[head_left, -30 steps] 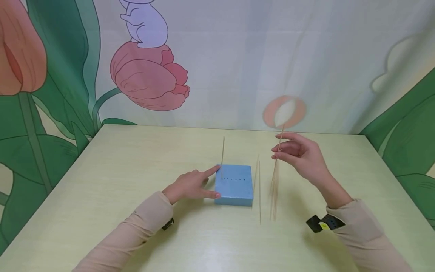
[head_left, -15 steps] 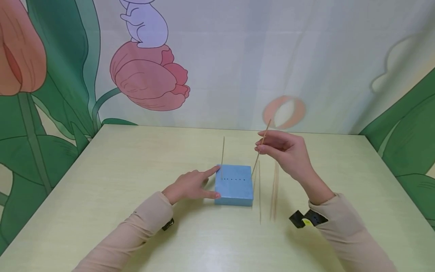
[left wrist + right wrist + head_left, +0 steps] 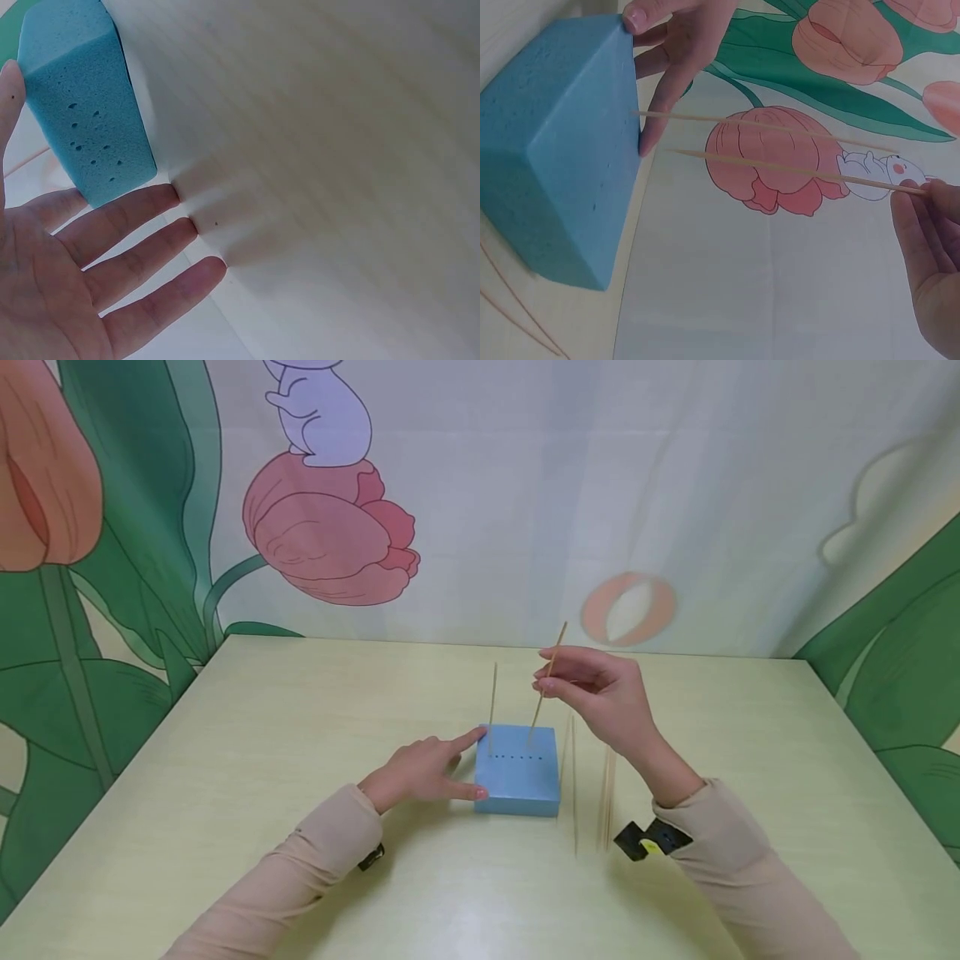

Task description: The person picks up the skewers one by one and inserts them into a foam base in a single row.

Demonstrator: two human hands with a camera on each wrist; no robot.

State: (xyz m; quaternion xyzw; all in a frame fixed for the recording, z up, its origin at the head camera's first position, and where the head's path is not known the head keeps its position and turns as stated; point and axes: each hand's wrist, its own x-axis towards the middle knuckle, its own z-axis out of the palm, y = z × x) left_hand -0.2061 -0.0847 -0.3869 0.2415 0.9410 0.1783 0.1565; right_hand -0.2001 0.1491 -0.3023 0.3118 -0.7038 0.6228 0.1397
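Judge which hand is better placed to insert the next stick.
Probably the right hand: it pinches a stick, tip towards the blue block. The left hand touches the block's edge, holding no stick.

Nothing legible in any view — no text, brand or number. Small yellow patch (image 3: pixel 649 847) on the black angular device (image 3: pixel 630 841) at the right beige fabric cuff (image 3: pixel 716 827) — any marking too small to read.

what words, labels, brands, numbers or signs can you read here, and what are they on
No readable text in any view.
Small yellow patch on the angular black wrist device, right arm: any marks too small to read.
Blue rectangular foam block: dark holes, no lettering visible.
Printed flower-patterned backdrop: drawings only.
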